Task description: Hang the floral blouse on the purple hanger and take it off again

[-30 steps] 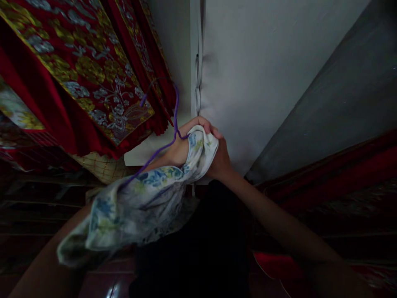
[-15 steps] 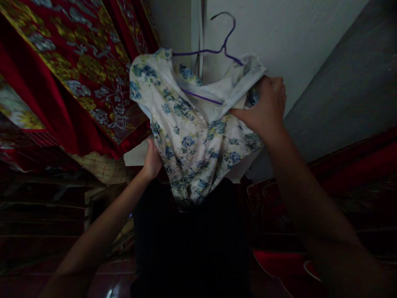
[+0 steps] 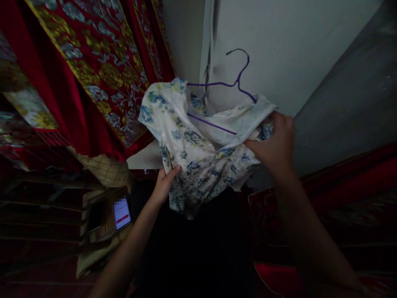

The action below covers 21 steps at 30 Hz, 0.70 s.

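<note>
A white blouse (image 3: 198, 153) with blue and green flowers hangs on a purple wire hanger (image 3: 212, 84) in front of me. The hanger's hook stands free above the neckline, while its lower bar shows inside the neck opening. My right hand (image 3: 276, 140) grips the blouse at the shoulder on the right, thumb in front near the neckline edge. Lower down, my left hand (image 3: 166, 182) is closed on the blouse's side, with the thumb lying over the fabric and the other fingers hidden behind it. The blouse's bottom is bunched and dark.
Red cloth with gold and silver embroidery (image 3: 102, 70) hangs at the left. Below it, a lit phone (image 3: 122, 213) lies on a wooden stool or box (image 3: 107, 231). A pale wall (image 3: 279, 49) stands behind, with dark red furniture (image 3: 341, 174) at the right.
The blouse and hanger appear lower and slightly right in view. My left hand has moved right, its thumb now over the front of the blouse. The lit phone has come into view.
</note>
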Tool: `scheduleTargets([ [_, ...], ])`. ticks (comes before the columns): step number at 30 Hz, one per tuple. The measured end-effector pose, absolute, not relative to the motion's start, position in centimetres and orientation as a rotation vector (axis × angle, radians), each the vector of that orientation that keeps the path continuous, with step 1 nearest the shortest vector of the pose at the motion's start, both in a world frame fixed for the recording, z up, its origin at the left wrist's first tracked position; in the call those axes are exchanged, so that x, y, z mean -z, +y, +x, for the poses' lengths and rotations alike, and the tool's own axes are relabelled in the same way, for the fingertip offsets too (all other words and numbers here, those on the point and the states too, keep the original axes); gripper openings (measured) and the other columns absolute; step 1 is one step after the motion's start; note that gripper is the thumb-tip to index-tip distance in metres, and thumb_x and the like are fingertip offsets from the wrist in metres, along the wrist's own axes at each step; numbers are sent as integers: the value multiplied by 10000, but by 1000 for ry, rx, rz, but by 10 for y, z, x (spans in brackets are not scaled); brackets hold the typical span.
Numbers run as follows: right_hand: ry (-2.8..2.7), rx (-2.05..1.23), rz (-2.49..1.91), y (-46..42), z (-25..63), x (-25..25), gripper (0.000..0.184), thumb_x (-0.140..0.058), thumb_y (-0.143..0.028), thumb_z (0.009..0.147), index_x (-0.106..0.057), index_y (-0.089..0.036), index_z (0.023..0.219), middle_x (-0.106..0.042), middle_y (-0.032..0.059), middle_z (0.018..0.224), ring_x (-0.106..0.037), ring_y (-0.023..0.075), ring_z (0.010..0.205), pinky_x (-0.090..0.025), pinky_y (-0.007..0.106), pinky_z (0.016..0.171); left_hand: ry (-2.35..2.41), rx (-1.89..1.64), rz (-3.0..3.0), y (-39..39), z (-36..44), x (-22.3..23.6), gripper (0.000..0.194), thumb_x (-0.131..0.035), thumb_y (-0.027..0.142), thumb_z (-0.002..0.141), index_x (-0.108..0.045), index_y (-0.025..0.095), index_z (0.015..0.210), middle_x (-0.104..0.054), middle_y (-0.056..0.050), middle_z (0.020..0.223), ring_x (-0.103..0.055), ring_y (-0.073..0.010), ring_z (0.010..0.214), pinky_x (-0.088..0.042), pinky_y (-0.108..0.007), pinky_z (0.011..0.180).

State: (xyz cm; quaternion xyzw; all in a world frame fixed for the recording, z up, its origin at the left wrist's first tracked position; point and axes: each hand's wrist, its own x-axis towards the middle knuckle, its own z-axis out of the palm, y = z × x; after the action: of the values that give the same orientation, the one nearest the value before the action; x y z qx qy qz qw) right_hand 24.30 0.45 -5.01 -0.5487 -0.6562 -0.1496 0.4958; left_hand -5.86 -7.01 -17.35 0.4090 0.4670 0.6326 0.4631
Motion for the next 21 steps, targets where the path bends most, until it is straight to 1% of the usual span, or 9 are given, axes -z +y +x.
scheduleTargets([
  [2, -1568, 330, -1398, 11, 252, 44, 735, -810, -601, 652, -607, -162, 1204, -591, 213, 1174, -559, 407, 1154, -474, 561, 1001, 1155, -1502, 1037, -68, -56, 170, 453, -837, 528, 714, -770, 209, 1028, -791, -63, 1114, -696, -334, 1168, -502, -439, 1080],
  [4, -1591, 332, -1431, 20, 249, 32, 700, -818, -600, 652, -620, -158, 1157, -596, 228, 1164, -562, 418, 1133, -469, 578, 985, 1147, -1484, 1044, -66, -49, 169, 441, -841, 525, 708, -773, 211, 1010, -795, -60, 1103, -692, -340, 1177, -499, -448, 1086],
  [6, -1642, 360, -1402, 30, 236, 20, 702, -842, -583, 636, -619, -164, 1154, -594, 230, 1185, -563, 417, 1118, -463, 584, 980, 1122, -1507, 1040, -66, -42, 169, 421, -837, 498, 725, -772, 219, 1032, -787, -56, 1147, -667, -335, 1234, -473, -446, 1126],
  [9, -1732, 394, -1274, 36, 216, 16, 674, -855, -535, 648, -604, -212, 1184, -590, 191, 1210, -558, 395, 1115, -467, 572, 973, 1098, -1559, 1034, -68, -37, 172, 409, -827, 448, 754, -765, 232, 1095, -770, -53, 1205, -618, -323, 1318, -436, -432, 1174],
  [11, -1774, 383, -1216, 32, 209, 25, 670, -848, -500, 664, -592, -227, 1219, -591, 171, 1213, -559, 390, 1125, -475, 564, 971, 1129, -1592, 975, -72, -37, 178, 402, -811, 449, 766, -762, 234, 1102, -771, -59, 1201, -597, -321, 1346, -429, -429, 1184],
  [14, -1779, 322, -1184, 21, 214, 52, 697, -811, -456, 695, -564, -184, 1288, -590, 181, 1252, -558, 401, 1172, -476, 572, 993, 1204, -1683, 788, -79, -38, 193, 439, -774, 467, 787, -743, 201, 1136, -766, -77, 1212, -583, -326, 1361, -413, -439, 1194],
  [17, -1695, 271, -1071, 9, 221, 80, 684, -754, -401, 740, -544, -190, 1356, -544, 180, 1417, -482, 406, 1333, -394, 602, 1110, 1261, -1735, 548, -86, -34, 212, 530, -725, 489, 837, -684, 162, 1251, -748, -105, 1251, -602, -328, 1337, -434, -456, 1173],
  [19, -1610, 121, -971, -1, 217, 100, 636, -720, -389, 776, -556, -214, 1365, -521, 153, 1488, -437, 374, 1413, -344, 583, 1171, 1264, -1725, 452, -92, -28, 222, 570, -685, 549, 870, -663, 162, 1288, -732, -117, 1281, -600, -325, 1340, -442, -453, 1167],
  [21, -1474, -218, -925, -17, 200, 124, 535, -683, -428, 825, -597, -216, 1309, -602, 138, 1412, -536, 324, 1340, -413, 525, 1133, 1199, -1724, 488, -99, -19, 228, 610, -663, 611, 877, -661, 176, 1304, -707, -117, 1330, -567, -318, 1379, -424, -441, 1185],
])
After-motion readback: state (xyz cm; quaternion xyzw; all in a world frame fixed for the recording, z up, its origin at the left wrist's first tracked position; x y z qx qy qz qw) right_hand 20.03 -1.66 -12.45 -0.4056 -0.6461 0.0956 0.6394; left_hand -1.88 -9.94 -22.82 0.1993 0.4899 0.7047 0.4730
